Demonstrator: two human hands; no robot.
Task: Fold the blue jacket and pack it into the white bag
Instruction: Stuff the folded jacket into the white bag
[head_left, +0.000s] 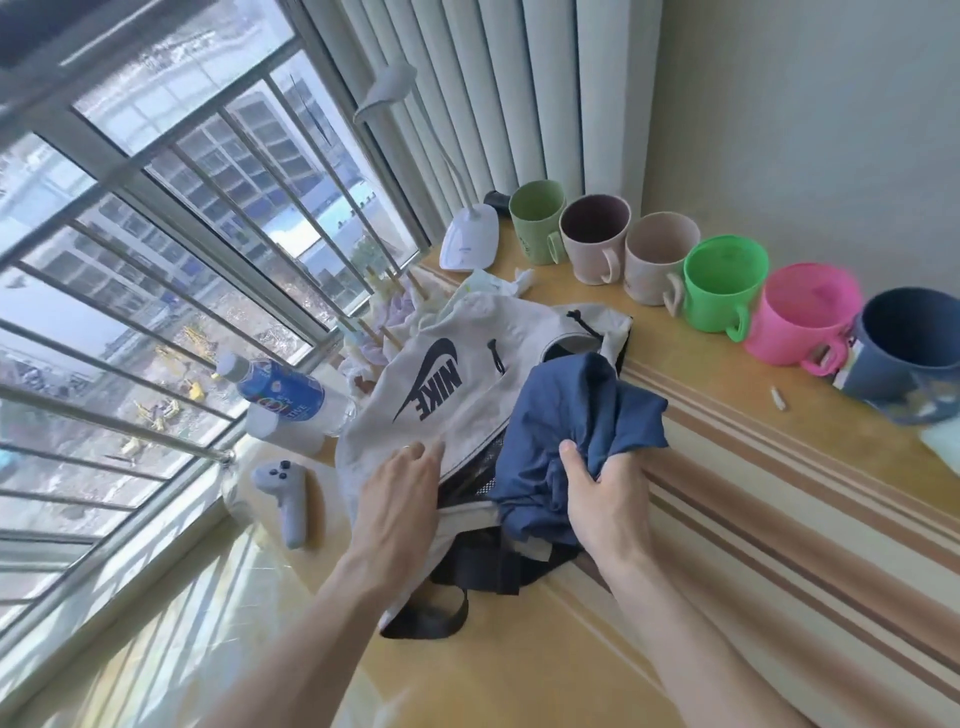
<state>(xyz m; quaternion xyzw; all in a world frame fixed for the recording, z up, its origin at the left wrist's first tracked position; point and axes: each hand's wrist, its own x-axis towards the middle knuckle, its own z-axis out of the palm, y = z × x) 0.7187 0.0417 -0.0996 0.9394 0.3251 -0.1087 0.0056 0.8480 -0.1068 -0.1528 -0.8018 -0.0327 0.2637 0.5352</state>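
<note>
The white bag (457, 364), with a dark logo and black mesh lining and straps, lies on the yellow sill. A bunched blue jacket (566, 415) sits at the bag's open side, partly over the black mesh. My right hand (602, 499) grips the jacket's lower folds. My left hand (400, 499) rests on the bag's white flap at its near edge, fingers bent over the fabric. How far the jacket reaches inside the bag is hidden.
Several mugs line the wall: light green (537, 221), beige (595, 236), bright green (722, 283), pink (802, 319), dark blue (911, 356). A plastic bottle (283, 392), a grey controller (285, 496), a white lamp base (470, 244) and crumpled cloth (395, 312) lie by the barred window.
</note>
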